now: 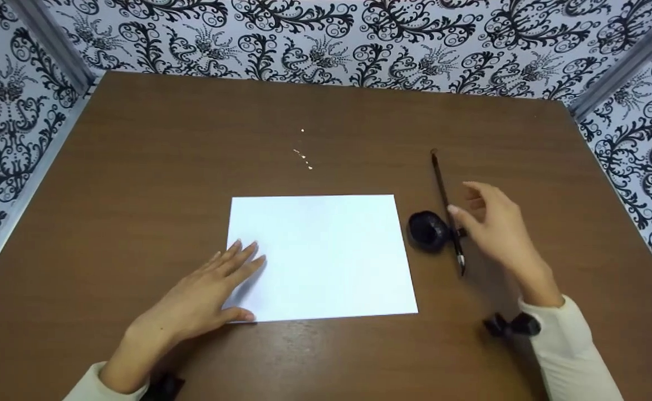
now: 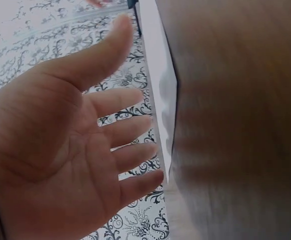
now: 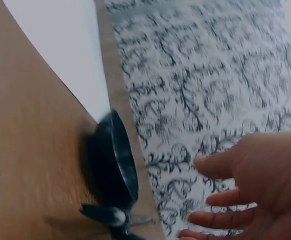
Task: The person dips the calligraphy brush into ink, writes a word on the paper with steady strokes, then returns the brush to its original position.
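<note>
Brush (image 1: 441,185) lies just beside the black bowl (image 1: 427,231), right of the paper (image 1: 328,256). Left hand (image 1: 200,298) and right hand (image 1: 495,228) grasp nothing; pinching the brush lightly, high up, should avoid knocking the bowl.

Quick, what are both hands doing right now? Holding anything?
Left hand: open, fingers spread over the white paper's left edge, gripping nothing.
Right hand: open, loosely curved near the brush, holding nothing.

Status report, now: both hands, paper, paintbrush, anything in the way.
Left hand over left edge of blank white sheet; right hand empty, near paintbrush. Paintbrush beside black bowl. Nothing lying on sheet.
</note>
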A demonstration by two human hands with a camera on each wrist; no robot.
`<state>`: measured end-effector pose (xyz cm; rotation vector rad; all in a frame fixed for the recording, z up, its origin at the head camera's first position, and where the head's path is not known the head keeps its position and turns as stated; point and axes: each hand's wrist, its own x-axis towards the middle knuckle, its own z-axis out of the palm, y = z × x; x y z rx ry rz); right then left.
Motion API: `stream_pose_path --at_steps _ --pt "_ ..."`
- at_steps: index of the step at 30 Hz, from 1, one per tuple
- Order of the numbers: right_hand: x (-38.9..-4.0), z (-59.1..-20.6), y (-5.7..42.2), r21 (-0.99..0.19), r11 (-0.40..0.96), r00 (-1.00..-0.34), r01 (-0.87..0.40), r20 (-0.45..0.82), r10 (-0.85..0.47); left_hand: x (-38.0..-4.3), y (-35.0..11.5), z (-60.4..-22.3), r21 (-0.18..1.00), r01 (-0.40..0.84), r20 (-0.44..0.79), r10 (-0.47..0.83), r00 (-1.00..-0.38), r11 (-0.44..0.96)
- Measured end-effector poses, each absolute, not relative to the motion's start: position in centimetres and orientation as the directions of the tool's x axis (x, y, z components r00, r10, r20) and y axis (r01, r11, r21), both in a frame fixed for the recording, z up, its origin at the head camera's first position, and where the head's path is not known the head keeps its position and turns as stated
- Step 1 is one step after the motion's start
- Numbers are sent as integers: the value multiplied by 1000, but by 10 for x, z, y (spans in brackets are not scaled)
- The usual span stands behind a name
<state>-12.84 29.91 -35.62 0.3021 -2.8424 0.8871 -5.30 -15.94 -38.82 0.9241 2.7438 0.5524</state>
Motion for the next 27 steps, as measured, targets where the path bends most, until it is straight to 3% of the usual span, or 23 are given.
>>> stream_pose_path --at_steps 5,10,27 --pt "-144 -357 307 -580 814 -999 -44 7 -50 -53 -156 -385 422 517 -114 609 -784 745" --pt "-152 -362 310 -575 818 -994 23 -97 -41 -54 -152 -384 373 518 -126 595 -794 770" --pt "-154 -370 309 -565 822 -990 63 -140 -20 -59 -140 -377 370 522 -135 600 -788 769"
